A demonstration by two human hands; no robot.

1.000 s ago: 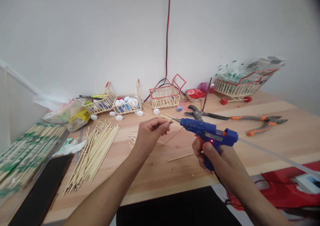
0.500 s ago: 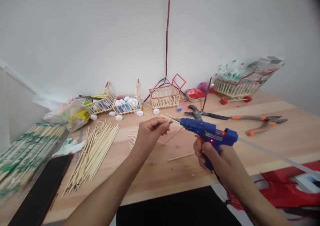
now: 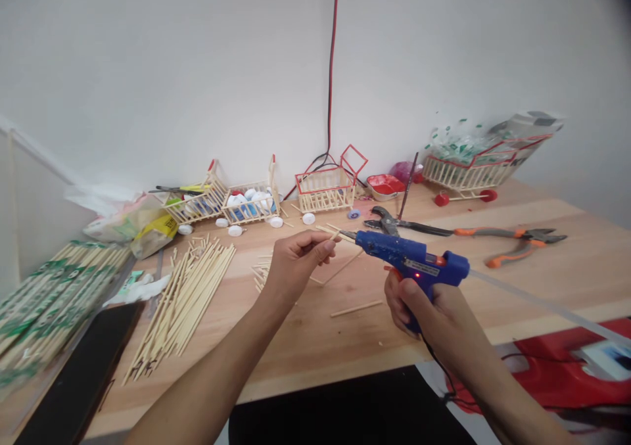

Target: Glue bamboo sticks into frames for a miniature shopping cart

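Note:
My right hand [image 3: 428, 307] is wrapped round the handle of a blue hot glue gun [image 3: 394, 248], its small red light lit and a long clear glue stick [image 3: 542, 307] trailing from its back. The gun's metal nozzle points left and meets, or nearly meets, the tip of a thin wooden stick [image 3: 337, 235]. My left hand [image 3: 303, 261] pinches that stick between thumb and fingers; most of it is hidden by the hand. Below the hands, a loose stick [image 3: 355, 309] lies on the wooden table [image 3: 315, 346].
Small stick-built carts, one a red-rimmed cart [image 3: 325, 192], line the wall. Pliers [image 3: 522, 234] and a red paint dish [image 3: 384, 186] lie behind the gun. At left are a pile of sticks [image 3: 192, 300], packaged chopsticks [image 3: 59, 300] and a black phone [image 3: 83, 373].
Almost nothing differs. Both hands, the glue gun and the stick hold the same position; the view has shifted only very slightly.

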